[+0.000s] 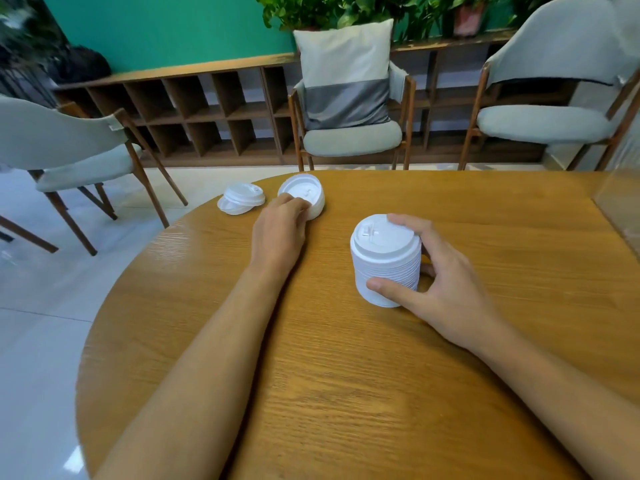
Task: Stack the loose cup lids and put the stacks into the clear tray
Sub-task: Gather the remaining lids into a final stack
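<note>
A tall stack of white cup lids (384, 261) stands upright at the middle of the round wooden table (346, 375). My right hand (446, 282) grips it, thumb at its base and fingers round its far side and top. Further back, my left hand (282, 223) holds a shorter, tilted stack of white lids (304, 194) by its near edge. A few loose white lids (240, 199) lie overlapping at the table's far left rim. The clear tray (620, 202) shows only partly at the right edge of the view.
Three grey upholstered chairs stand round the table's far side: the left chair (69, 147), the middle chair (349, 133) with a cushion, and the right chair (554, 116). Behind them runs a low wooden shelf (207, 109). A pale tiled floor (34, 323) lies to the left.
</note>
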`<move>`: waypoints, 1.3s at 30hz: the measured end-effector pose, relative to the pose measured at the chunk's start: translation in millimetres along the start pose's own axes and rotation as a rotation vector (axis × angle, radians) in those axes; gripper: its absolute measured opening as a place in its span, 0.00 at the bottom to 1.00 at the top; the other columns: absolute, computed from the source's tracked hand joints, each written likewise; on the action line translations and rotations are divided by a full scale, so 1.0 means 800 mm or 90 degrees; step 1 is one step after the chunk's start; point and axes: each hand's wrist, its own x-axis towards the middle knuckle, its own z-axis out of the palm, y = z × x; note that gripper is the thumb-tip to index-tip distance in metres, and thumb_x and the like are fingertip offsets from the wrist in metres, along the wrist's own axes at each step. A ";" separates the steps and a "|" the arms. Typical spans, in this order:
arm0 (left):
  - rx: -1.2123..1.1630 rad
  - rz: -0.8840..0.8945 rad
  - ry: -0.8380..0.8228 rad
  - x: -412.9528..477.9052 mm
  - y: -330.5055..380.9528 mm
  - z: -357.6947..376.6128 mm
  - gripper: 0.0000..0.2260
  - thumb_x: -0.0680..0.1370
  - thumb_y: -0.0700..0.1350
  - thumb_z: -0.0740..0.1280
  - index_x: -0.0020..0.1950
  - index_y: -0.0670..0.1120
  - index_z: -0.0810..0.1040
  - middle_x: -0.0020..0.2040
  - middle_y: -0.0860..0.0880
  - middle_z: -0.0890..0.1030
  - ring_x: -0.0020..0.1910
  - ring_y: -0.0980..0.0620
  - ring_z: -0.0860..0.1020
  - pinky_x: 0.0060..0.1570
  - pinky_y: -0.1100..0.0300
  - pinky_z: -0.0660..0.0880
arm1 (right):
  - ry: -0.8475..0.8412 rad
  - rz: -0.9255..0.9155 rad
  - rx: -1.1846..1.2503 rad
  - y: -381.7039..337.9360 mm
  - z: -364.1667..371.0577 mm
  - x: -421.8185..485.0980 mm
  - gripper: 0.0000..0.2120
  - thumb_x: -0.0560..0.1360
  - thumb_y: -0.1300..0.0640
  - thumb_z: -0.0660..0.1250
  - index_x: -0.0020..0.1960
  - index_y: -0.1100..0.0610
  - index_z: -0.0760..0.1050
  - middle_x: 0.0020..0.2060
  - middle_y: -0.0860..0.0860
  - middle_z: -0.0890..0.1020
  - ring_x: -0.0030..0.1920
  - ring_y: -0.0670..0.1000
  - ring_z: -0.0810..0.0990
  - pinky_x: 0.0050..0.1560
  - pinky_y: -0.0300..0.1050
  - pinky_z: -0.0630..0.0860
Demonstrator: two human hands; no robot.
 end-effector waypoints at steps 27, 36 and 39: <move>-0.883 -0.285 -0.144 -0.096 0.169 -0.073 0.17 0.80 0.41 0.72 0.70 0.51 0.82 0.54 0.46 0.81 0.57 0.47 0.84 0.48 0.57 0.83 | 0.092 -0.005 -0.021 -0.004 -0.065 -0.072 0.32 0.70 0.38 0.76 0.71 0.42 0.69 0.64 0.33 0.75 0.65 0.35 0.73 0.59 0.25 0.69; -0.632 -0.117 -0.158 -0.116 0.188 -0.058 0.16 0.74 0.59 0.77 0.56 0.52 0.85 0.33 0.54 0.74 0.34 0.56 0.70 0.38 0.64 0.69 | 0.069 -0.035 -0.034 -0.009 -0.067 -0.073 0.36 0.72 0.41 0.75 0.76 0.38 0.66 0.67 0.33 0.72 0.68 0.36 0.72 0.63 0.28 0.69; -0.576 -0.092 -0.146 -0.116 0.181 -0.061 0.18 0.71 0.62 0.75 0.55 0.54 0.84 0.37 0.55 0.75 0.37 0.55 0.72 0.41 0.61 0.70 | 0.053 -0.044 -0.023 -0.009 -0.066 -0.075 0.33 0.73 0.41 0.75 0.75 0.42 0.69 0.66 0.35 0.74 0.68 0.40 0.74 0.63 0.32 0.72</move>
